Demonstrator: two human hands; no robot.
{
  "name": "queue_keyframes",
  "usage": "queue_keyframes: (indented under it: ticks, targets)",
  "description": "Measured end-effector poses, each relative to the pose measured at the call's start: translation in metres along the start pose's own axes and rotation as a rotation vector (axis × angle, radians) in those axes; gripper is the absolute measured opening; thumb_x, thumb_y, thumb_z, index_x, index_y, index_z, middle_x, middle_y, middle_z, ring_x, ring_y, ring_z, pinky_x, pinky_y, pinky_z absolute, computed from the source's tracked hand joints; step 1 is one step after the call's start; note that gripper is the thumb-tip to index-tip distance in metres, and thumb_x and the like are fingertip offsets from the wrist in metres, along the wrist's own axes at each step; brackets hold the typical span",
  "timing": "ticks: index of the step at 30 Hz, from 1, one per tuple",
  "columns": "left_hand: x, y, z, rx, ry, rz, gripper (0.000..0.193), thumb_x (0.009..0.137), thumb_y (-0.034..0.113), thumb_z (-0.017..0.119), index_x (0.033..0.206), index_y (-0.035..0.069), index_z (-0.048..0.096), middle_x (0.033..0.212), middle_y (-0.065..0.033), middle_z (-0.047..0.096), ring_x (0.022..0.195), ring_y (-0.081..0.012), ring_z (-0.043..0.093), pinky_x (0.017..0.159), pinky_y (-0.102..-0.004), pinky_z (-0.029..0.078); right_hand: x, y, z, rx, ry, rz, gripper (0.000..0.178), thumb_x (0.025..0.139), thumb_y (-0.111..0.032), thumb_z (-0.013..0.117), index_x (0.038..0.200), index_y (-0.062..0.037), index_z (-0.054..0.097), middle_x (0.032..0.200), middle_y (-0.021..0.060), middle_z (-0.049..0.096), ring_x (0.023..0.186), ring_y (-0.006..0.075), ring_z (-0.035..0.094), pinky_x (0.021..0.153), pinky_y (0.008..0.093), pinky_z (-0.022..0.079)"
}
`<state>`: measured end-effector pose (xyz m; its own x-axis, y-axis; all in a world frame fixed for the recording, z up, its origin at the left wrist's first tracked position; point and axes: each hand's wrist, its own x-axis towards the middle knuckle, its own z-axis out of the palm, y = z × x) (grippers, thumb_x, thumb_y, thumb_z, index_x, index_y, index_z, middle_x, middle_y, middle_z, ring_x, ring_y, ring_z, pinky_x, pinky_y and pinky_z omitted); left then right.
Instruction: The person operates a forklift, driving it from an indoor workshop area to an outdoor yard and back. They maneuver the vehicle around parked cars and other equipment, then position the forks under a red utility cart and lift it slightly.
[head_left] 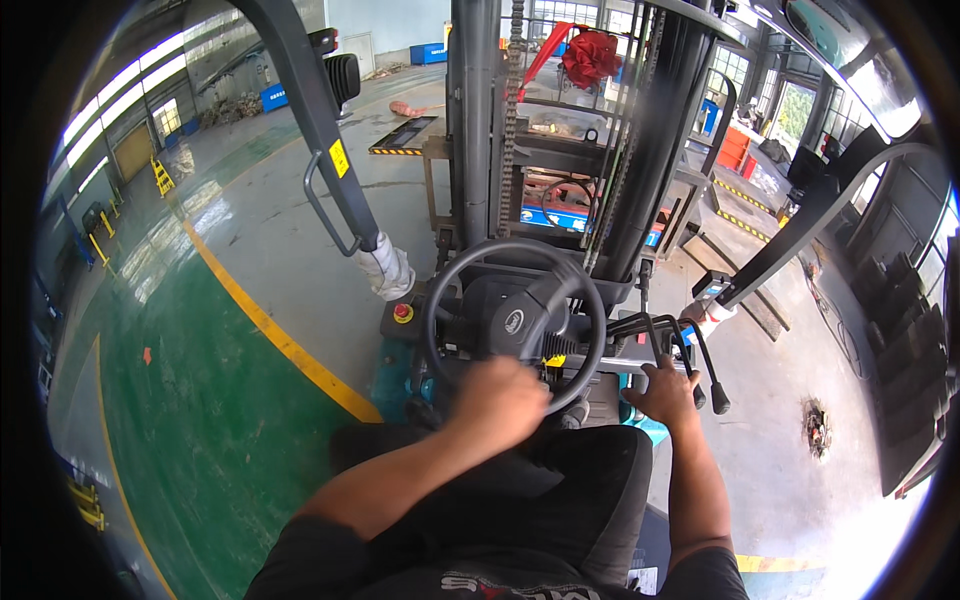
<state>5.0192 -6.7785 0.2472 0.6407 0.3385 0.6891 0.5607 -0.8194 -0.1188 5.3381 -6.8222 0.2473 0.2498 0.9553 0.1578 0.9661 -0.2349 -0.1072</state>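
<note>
I sit at the controls of a forklift. Motion blurs my left hand (503, 400), which is curled at the lower part of the black steering wheel (436, 312); the wheel covers none of it, and its fingertips are hidden. On the right, my right hand (665, 392) has its fingers around one of several black control levers (707, 350) with knobbed ends. One lever knob (720, 399) stands free just right of that hand. Left of the wheel is a red push button (402, 312) on a yellow base.
Ahead rises the black mast (470, 120) with lift chains (512, 90) and a red ribbon bow (590, 58). Cab pillars (325, 130) flank me. A yellow line (265, 318) edges the green floor (220, 430) at left. Debris (817, 430) lies at right; striped ramps (745, 222) stand beyond.
</note>
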Motion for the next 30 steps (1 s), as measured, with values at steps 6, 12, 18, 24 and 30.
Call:
queue_keyframes:
  ticks: [6,12,18,24,30]
  targets:
    - [0.191,-0.071,0.020,0.181,-0.136,-0.249,0.017,0.084,0.020,0.065,0.080,0.011,0.079,0.079,-0.0120,0.074,0.075,-0.0307,0.071,0.067,-0.0502,0.056,-0.006,-0.026,-0.009,0.077,-0.152,0.007,0.085,0.080,-0.063,0.079,0.148,-0.0154,0.063,0.151,0.0202,0.057,0.141,0.0376,0.056,0.115,0.0748,0.025]
    - [0.019,-0.120,-0.039,0.458,0.120,-0.262,0.021,0.095,0.021,0.064,0.080,0.008,0.073,0.079,-0.0109,0.070,0.080,-0.0301,0.069,0.071,-0.0491,0.057,0.009,-0.022,-0.007,0.055,-0.066,-0.004,0.073,0.079,-0.058,0.082,0.135,-0.0122,0.072,0.138,0.0181,0.066,0.123,0.0366,0.068,0.109,0.0718,0.029]
    - [0.112,-0.012,0.049,-0.018,0.172,0.199,0.017,0.079,0.020,0.071,0.072,0.005,0.075,0.077,-0.0132,0.070,0.090,-0.0313,0.066,0.065,-0.0482,0.053,0.013,-0.040,0.014,0.063,-0.049,0.010,0.076,0.079,-0.060,0.082,0.135,-0.0100,0.072,0.144,0.0209,0.063,0.124,0.0361,0.068,0.113,0.0711,0.027]
    - [0.136,-0.196,0.010,0.327,-0.012,-0.269,0.018,0.088,0.020,0.065,0.079,0.012,0.078,0.084,-0.0087,0.076,0.086,-0.0289,0.073,0.073,-0.0446,0.060,0.007,-0.042,0.026,-0.003,0.063,-0.022,0.067,0.082,-0.059,0.079,0.129,-0.0106,0.073,0.129,0.0198,0.069,0.120,0.0357,0.069,0.116,0.0716,0.024]
    - [-0.016,-0.066,-0.012,0.265,0.201,-0.212,0.017,0.084,0.021,0.071,0.070,0.012,0.069,0.076,-0.0070,0.064,0.077,-0.0289,0.062,0.066,-0.0443,0.050,0.020,-0.023,0.015,0.049,0.004,0.002,0.070,0.078,-0.058,0.082,0.130,-0.0113,0.075,0.132,0.0205,0.068,0.118,0.0362,0.070,0.108,0.0709,0.032]
